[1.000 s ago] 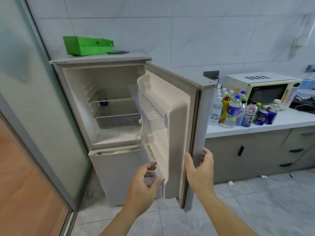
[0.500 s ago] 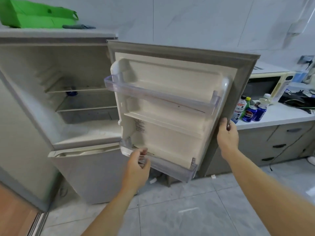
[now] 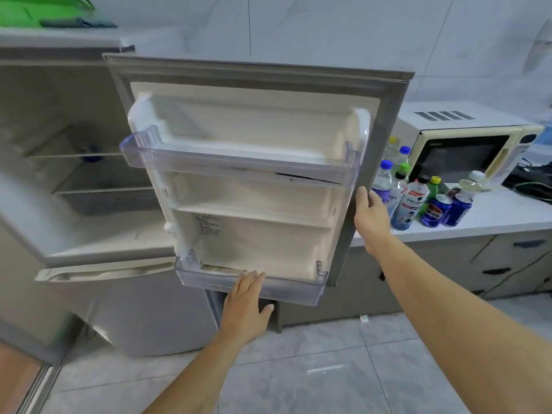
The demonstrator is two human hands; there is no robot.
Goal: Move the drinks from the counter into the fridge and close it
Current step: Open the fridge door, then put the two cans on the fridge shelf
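Observation:
The small grey fridge [image 3: 44,234] stands open, its upper door [image 3: 385,138] swung wide and facing me, with two clear door bins. My right hand [image 3: 372,218] grips the door's free right edge. My left hand [image 3: 243,306] rests with straight fingers on the lower door bin [image 3: 295,289]. Several drinks, bottles [image 3: 410,204] and blue cans [image 3: 434,210], stand on the white counter [image 3: 493,216] right of the door. A blue-capped item [image 3: 91,156] sits on a shelf inside the fridge.
A cream microwave [image 3: 466,144] sits on the counter behind the drinks, with dark cables at far right. A green box [image 3: 44,10] lies on top of the fridge. Grey cabinet drawers [image 3: 507,264] run under the counter. The floor is pale tile.
The door has swung further open toward the counter. My left hand slid right along the lower bin and its fingers straightened. The view moved closer.

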